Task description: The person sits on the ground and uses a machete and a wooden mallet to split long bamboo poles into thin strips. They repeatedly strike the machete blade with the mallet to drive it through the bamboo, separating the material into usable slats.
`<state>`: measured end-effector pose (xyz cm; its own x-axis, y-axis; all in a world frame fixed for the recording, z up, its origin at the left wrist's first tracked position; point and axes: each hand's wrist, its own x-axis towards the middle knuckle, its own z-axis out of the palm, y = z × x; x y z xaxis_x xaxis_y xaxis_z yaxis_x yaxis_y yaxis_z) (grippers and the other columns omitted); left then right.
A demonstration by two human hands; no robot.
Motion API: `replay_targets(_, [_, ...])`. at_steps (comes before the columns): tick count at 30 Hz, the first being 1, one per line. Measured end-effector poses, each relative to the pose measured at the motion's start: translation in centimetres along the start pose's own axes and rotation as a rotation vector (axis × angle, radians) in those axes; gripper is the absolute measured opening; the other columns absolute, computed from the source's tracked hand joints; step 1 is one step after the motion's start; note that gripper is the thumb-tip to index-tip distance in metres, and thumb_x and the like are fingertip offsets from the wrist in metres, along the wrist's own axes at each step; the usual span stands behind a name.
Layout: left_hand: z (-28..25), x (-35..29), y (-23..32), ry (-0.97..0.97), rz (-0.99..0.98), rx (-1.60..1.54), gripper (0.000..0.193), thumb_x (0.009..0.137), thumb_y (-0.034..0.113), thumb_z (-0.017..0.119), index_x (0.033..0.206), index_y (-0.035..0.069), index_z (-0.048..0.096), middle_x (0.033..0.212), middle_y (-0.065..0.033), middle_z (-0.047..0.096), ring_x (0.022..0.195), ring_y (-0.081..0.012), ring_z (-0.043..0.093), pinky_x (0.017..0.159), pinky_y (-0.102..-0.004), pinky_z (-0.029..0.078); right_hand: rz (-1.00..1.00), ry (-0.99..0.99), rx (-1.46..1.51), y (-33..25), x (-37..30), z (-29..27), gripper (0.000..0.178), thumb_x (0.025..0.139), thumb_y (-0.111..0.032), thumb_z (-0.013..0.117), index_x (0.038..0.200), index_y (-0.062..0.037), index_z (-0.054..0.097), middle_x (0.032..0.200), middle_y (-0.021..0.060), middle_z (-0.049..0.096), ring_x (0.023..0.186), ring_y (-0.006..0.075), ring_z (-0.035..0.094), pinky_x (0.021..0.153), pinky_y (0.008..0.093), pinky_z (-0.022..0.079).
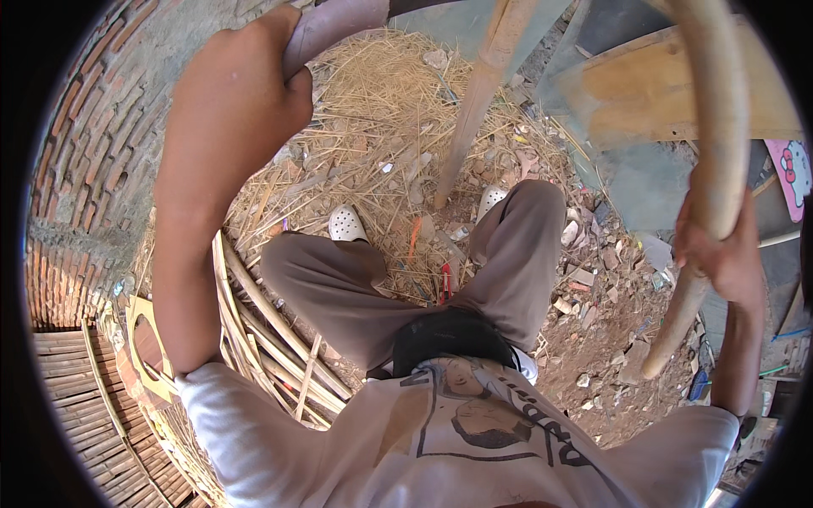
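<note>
"Left hand (262, 72): fingers wrapped firmly around a thick grey-purple pole (339, 27), which runs up and to the right of the grip, with a darker stretch beyond. How do we enter the other?"

"Right hand (724, 254): closed around a thick tan pole (718, 102). We see it rise above the grip and curve; its narrower end points down and to the left of the hand. One pole or two?"

"We cannot tell; the upper parts leave our view. Between the hands we list one bamboo post (478, 110), slanting, foot on the ground."

"Left of the left hand, a brick wall (102, 127); to its right, loose straw (373, 93); well below it, beside the forearm, bamboo strips (279, 356)."

"Near the right hand we record a yellow-brown board (644, 85), above left; a pink panel (788, 169), above right; rubble (584, 275), on the ground to the left."
</note>
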<state>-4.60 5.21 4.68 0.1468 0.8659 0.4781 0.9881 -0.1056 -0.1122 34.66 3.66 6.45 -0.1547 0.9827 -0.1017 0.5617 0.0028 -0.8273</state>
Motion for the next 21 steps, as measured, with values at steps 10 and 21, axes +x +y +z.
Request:
replay_targets(10, [5.4,1.3,0.6,0.148,0.124,-0.419,0.022,0.079,0.012,0.067,0.095,-0.003,0.063,0.072,-0.0254,0.064,0.069,-0.0420,0.066,0.065,-0.0504,0.052,-0.120,0.293,-0.263,-2.0,-7.1,-5.5,0.046,0.073,-0.004,0.065,0.116,0.0055,0.052,0.075,0.0031,0.055,0.062,0.0093,0.052,0.056,0.0246,0.043])
replay_targets(21, [8.0,1.8,2.7,0.082,-0.013,-0.375,0.025,0.088,0.021,0.069,0.097,-0.002,0.066,0.073,-0.0210,0.066,0.067,-0.0368,0.066,0.063,-0.0448,0.050,0.236,-0.055,-0.216,8.4,-2.6,0.3,0.050,0.071,0.007,0.064,0.117,0.0036,0.044,0.073,0.0104,0.058,0.053,0.0155,0.056,0.046,0.0312,0.047])
